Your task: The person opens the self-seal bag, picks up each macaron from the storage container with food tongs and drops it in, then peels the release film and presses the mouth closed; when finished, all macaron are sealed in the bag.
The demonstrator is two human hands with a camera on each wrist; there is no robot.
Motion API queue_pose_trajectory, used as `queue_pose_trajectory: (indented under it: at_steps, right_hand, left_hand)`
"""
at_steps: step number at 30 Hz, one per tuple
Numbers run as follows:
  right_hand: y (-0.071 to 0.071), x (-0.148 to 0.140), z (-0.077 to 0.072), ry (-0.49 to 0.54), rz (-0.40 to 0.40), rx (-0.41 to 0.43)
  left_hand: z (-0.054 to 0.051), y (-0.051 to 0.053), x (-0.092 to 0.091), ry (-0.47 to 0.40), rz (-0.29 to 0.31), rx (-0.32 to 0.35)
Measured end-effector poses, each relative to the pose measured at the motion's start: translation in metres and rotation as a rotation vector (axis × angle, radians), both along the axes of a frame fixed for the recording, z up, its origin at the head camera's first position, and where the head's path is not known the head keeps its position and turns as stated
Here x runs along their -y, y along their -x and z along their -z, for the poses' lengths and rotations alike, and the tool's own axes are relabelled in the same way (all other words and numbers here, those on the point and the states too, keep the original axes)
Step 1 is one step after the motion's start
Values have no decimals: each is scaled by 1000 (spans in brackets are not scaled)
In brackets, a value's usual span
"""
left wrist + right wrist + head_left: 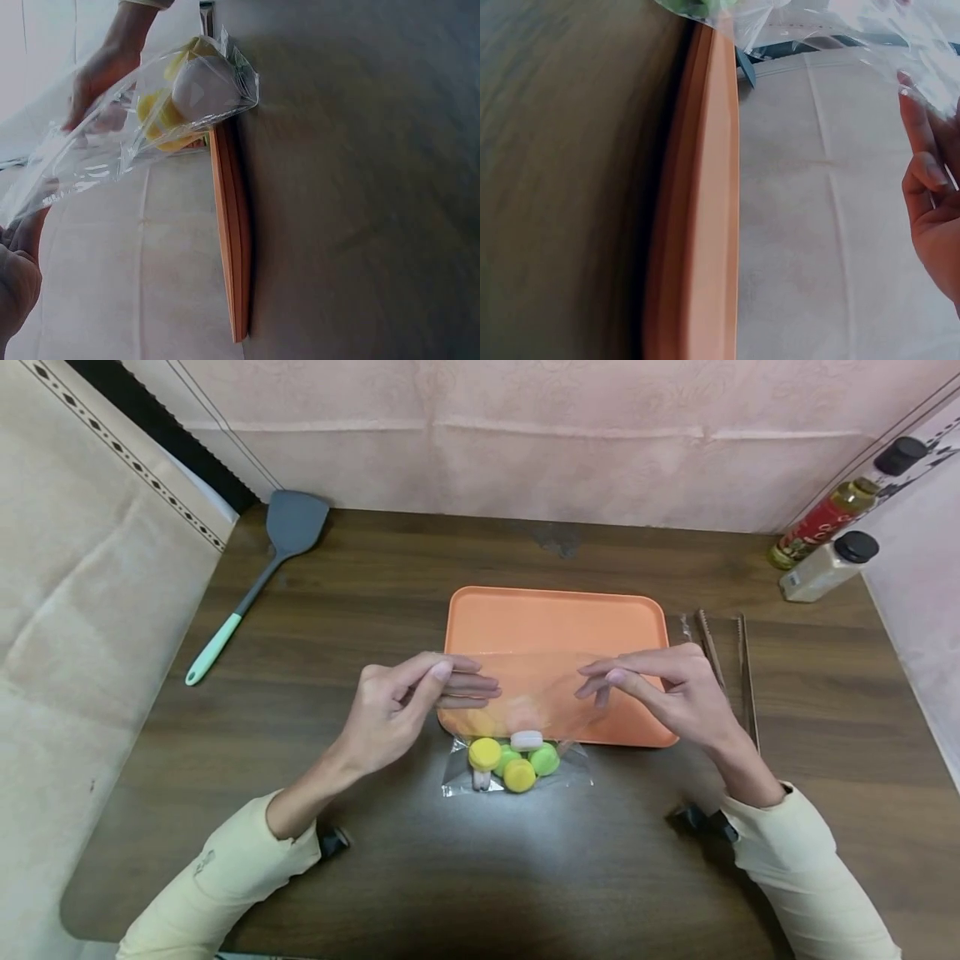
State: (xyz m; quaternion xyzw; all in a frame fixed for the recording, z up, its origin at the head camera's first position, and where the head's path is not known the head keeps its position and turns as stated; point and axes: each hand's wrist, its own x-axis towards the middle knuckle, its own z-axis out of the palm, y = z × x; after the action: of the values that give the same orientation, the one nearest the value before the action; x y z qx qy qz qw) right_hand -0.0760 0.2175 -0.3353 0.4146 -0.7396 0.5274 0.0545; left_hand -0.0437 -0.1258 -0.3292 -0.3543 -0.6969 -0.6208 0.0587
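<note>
A clear plastic bag (536,693) stands upright between the two hands, its lower end at the table in front of an orange tray (555,618). Inside lie several round pieces (520,775), yellow, green and white; their exact kind is unclear. At the bag's upper left edge, my left hand (397,702) pinches the film between thumb and index finger, the other fingers stretched out. My right hand (667,689) pinches the upper right edge. The right wrist view shows the film (930,67) at the fingertips of a hand (937,195). The transparent film makes the exact contact hard to see.
Metal tongs (748,681) lie along the tray's right side. On the left is a grey spatula (294,522) with a mint handle. A red-labelled bottle (825,522) and a black-capped jar (821,572) stand at the back right. Pale cloth (525,460) hangs behind the table.
</note>
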Motion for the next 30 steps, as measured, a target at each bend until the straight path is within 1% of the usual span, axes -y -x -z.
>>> queue_pose_trajectory:
  at_steps: [2,5,7,10,12,15,17,18,20,23,25,28,30]
  right_hand:
    - [-1,0,0,7,-9,-17]
    - [-1,-1,1,33,-27,-44]
    - [-1,-1,2,60,-41,-66]
    - [1,-1,2,122,-85,-103]
    - [2,-2,3,152,-118,-131]
    - [4,-4,3,179,-171,-165]
    - [4,-5,2,187,-207,-175]
    - [4,-6,2,192,-225,-178]
    - [5,-6,1,203,-265,-174]
    - [5,-7,-1,195,-300,-189]
    - [5,-7,-2,182,-315,-204]
    - [6,-7,-5,169,-339,-216]
    - [6,-6,-7,170,-353,-212]
  left_hand:
    - [0,1,1,8,3,-5]
    - [1,2,4,29,14,-52]
    - [1,4,6,35,42,-103]
    - [0,10,11,52,112,-185]
    - [0,15,15,82,152,-244]
    - [-1,21,23,156,176,-326]
    - [-1,24,29,195,191,-360]
    - [-2,25,31,213,196,-367]
    - [-2,27,34,225,225,-358]
    - [-2,29,35,221,274,-333]
    - [-2,30,35,208,295,-318]
    - [-1,31,35,195,309,-298]
    - [0,31,36,204,303,-279]
